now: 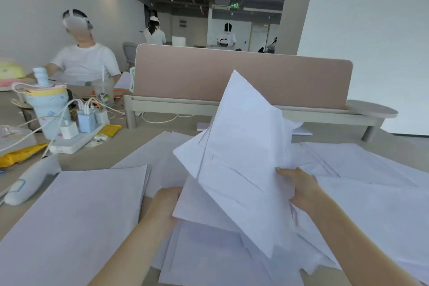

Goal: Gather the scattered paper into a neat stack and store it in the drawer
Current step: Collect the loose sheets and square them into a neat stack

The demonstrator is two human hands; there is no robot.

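Note:
A loose, uneven bundle of white paper sheets (241,146) is lifted above the desk, tilted with one corner pointing up. My right hand (299,187) grips its right edge, thumb on top. My left hand (166,202) holds the bundle's lower left edge, fingers mostly hidden behind the sheets. More scattered sheets (362,174) lie spread over the right of the desk. A flat squared stack of paper (76,216) rests at the near left. No drawer is in view.
A pink divider screen (185,74) on a low shelf closes the back of the desk. At left stand a pastel bottle (47,104), a power strip with chargers (79,137), yellow packets (21,154) and a white handheld device (30,181). A person in white sits beyond.

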